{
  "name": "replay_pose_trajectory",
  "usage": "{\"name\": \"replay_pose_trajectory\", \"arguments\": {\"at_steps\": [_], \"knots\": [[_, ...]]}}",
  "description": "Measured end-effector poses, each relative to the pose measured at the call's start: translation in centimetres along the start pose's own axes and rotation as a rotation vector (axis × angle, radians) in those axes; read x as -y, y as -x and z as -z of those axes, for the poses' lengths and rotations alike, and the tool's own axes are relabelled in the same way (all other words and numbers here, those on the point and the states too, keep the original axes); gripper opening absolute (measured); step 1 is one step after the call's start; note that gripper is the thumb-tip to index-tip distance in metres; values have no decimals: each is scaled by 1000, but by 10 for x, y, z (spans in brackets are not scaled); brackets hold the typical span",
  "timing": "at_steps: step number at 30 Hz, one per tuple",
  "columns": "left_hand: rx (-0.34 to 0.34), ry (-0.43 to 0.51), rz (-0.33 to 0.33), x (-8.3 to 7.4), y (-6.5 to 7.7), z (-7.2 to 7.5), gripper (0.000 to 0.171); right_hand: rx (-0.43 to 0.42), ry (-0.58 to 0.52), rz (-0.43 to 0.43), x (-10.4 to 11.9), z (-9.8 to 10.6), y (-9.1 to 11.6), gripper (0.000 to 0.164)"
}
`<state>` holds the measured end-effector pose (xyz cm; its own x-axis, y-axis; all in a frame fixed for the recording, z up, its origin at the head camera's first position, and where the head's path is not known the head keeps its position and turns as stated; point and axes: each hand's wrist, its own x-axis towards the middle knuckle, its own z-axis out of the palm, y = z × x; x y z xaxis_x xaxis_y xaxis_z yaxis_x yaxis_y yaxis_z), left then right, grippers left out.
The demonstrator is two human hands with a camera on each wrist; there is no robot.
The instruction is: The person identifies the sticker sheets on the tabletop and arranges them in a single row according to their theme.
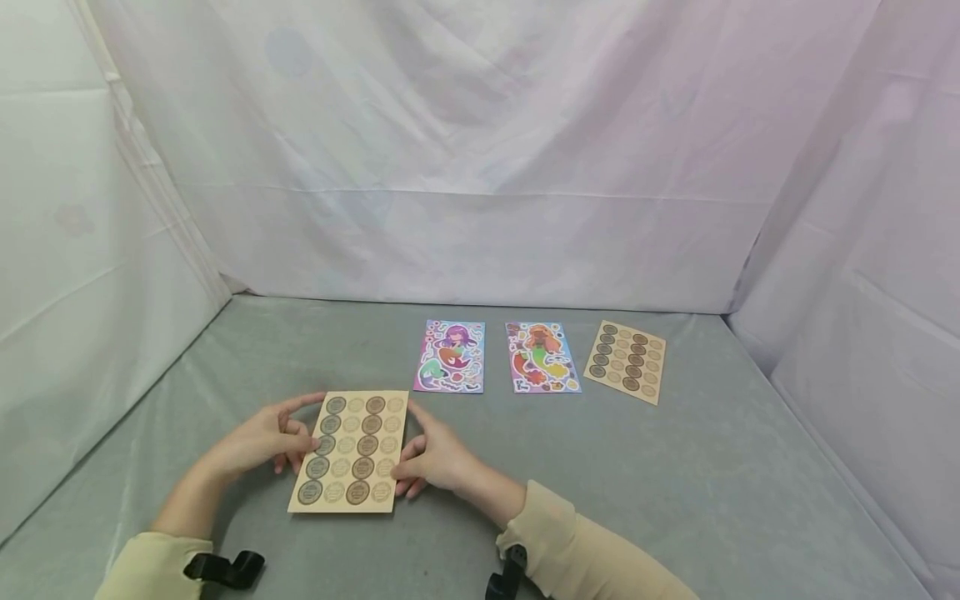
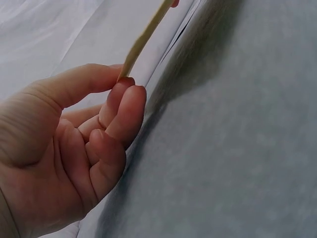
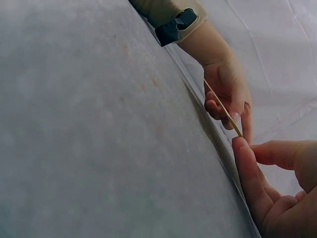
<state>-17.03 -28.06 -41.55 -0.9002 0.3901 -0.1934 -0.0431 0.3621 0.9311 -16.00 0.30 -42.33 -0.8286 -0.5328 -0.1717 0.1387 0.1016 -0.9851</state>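
- A sticker sheet with a purple-haired mermaid (image 1: 450,357) lay flat toward the back
- A second mermaid sheet (image 1: 543,358), orange-haired, lay right of it, a gap between them
- A tan sheet of round stickers (image 1: 626,362) lay askew just beside the second
- A grey tabletop (image 1: 675,500) lay under all three
- Pale, creased cloth (image 1: 465,150) hung behind and at both sides

Thin sheet (image 3: 218,100) (edge-on) between fingers (image 3: 250,173)
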Motion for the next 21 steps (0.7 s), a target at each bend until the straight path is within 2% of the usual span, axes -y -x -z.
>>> {"name": "replay_pose_trajectory", "arguments": {"at_steps": [9, 21], "knots": [[18, -33, 24, 2, 1, 1, 87, 22, 0, -21, -6, -1, -1, 98], [36, -48, 35, 2, 3, 2, 87, 0, 31, -45, -8, -5, -3, 99]]}}
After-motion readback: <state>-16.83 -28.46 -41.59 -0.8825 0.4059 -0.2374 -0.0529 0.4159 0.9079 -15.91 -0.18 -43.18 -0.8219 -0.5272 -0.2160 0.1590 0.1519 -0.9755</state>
